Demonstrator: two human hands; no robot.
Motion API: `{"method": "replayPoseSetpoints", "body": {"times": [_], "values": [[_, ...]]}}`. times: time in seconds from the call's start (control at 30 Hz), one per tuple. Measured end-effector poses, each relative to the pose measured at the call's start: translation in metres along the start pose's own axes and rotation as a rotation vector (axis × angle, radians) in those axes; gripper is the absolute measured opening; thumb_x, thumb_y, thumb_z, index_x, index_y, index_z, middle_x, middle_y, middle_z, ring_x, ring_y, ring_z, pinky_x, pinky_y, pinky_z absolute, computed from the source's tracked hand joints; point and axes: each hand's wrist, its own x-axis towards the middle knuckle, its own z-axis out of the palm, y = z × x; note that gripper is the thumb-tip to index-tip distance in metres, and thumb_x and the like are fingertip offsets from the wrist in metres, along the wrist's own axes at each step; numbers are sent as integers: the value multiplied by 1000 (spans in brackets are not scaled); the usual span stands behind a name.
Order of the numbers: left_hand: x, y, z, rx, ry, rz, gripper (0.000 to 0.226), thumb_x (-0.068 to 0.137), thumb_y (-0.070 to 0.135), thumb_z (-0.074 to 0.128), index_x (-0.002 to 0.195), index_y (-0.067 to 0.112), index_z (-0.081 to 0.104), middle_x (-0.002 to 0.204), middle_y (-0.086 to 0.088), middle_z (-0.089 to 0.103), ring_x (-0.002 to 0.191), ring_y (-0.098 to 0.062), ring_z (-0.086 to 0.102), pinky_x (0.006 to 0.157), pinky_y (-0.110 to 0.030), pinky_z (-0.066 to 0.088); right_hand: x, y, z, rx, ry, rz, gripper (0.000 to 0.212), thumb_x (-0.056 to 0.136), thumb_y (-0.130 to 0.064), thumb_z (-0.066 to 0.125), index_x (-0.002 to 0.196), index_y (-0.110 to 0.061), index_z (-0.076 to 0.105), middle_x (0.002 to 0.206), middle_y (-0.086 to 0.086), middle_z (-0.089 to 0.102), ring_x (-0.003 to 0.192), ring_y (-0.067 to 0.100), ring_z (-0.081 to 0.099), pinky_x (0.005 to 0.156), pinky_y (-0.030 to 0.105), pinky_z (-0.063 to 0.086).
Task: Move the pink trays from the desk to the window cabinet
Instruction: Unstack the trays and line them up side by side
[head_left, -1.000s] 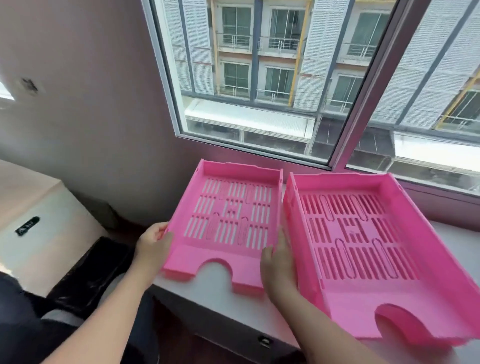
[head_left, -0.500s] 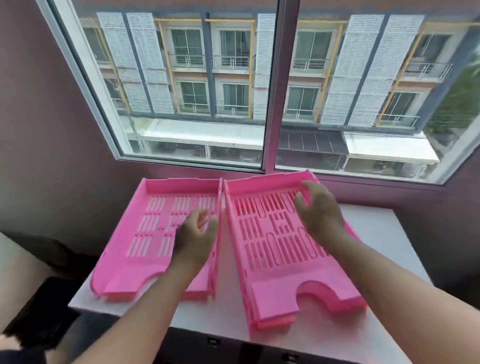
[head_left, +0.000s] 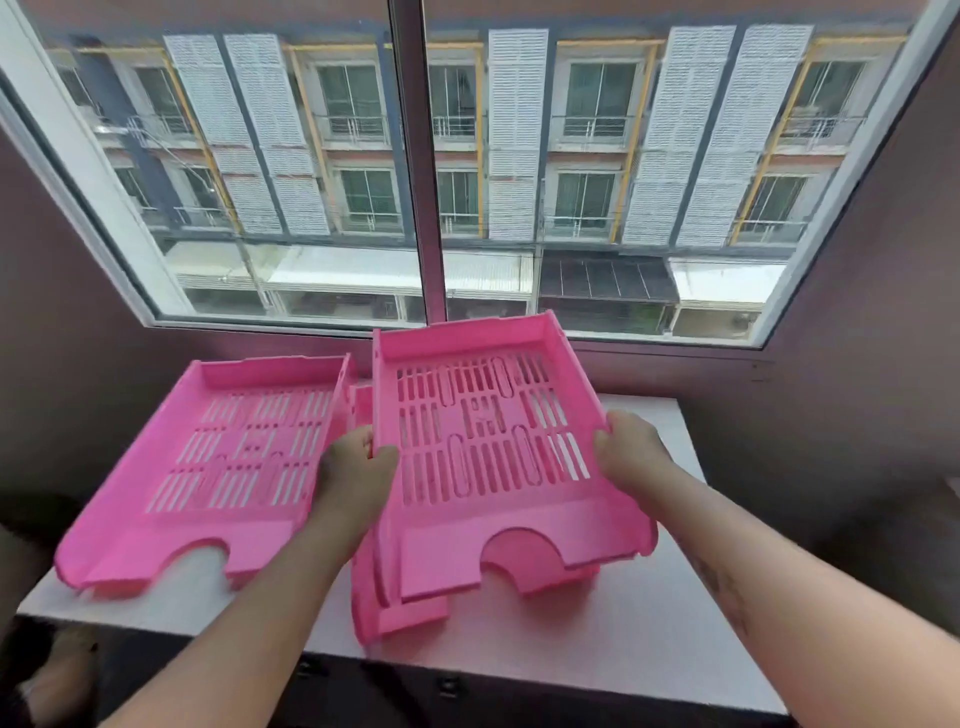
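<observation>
Hands are gripping the upper pink tray (head_left: 493, 441) by its side walls, left hand (head_left: 356, 467) at nine o'clock and right hand (head_left: 631, 452) at three, holding it tilted above a nested tray (head_left: 395, 613) on the white cabinet top (head_left: 597, 623). Another tray (head_left: 218, 467) is lying at nine o'clock. Likely risk: the nested tray could be clinging and dragging off the edge.

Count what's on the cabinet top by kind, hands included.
Pink trays: 3 — single tray on the left, lifted tray held at both side walls, and another tray partly hidden beneath it (more could be nested there; cannot tell)
Hands: 2 — left hand, right hand
Total: 5
</observation>
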Motion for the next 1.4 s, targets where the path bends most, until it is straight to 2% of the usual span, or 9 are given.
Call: {"method": "replayPoseSetpoints", "body": {"times": [0.23,0.47,0.63,0.8,0.9,1.07,1.17,1.27,1.4], "values": [[-36,64,97,-70,-183,64,31,84,6,49,61,17,32,57,-1,32,53,-16,27,53,-30,23,5,101,-82,-65,98,132,15,91,-7,43,88,-2,57,95,22,63,78,31,54,58,30,36],[-66,101,178,61,-396,118,14,89,16,46,86,8,57,79,-5,57,70,-21,53,60,-33,43,-16,182,-128,-37,215,253,35,91,-2,45,59,-15,42,62,5,48,55,20,43,47,25,26],[-66,85,193,341,-400,142,40,93,20,45,125,-1,57,157,-19,29,143,-32,30,110,-44,34,-18,201,-105,-5,180,296,18,90,-5,42,81,-8,57,74,11,56,63,26,50,50,27,32],[-60,57,185,441,-343,179,49,93,23,49,142,15,46,164,-13,-5,149,-31,-9,105,-47,41,-19,198,-75,70,141,319,20,92,-7,38,87,-7,57,73,4,54,61,17,49,49,24,33],[-60,44,179,347,-368,173,68,95,23,50,155,23,17,165,-6,2,145,-32,27,97,-42,48,-24,190,-58,144,140,322,18,95,-8,37,90,-7,55,80,8,58,63,17,50,50,24,35],[-64,14,156,143,-358,158,71,96,43,46,155,20,14,162,3,20,147,-19,22,116,-46,26,-33,181,-38,112,114,318,41,97,-25,41,135,-9,45,129,16,57,105,31,62,83,44,55],[-69,-12,140,197,-392,187,64,97,51,37,153,23,24,159,4,30,144,-17,29,114,-47,31,-46,162,-31,-270,237,32,65,93,-37,46,151,-15,26,157,7,29,145,28,26,119,46,20],[-69,-35,128,358,-337,204,65,95,58,26,150,23,33,156,1,37,144,-17,31,117,-43,27,-59,147,-10,-387,66,-164,62,92,-46,39,150,-29,24,161,3,18,150,25,10,121,46,3],[-69,-57,120,632,-331,265,76,87,64,9,152,31,29,161,5,22,149,-18,16,121,-45,12,-62,154,18,-384,-147,-58,65,91,-61,24,152,-43,8,164,2,-8,149,28,-13,120,50,-4]]}}
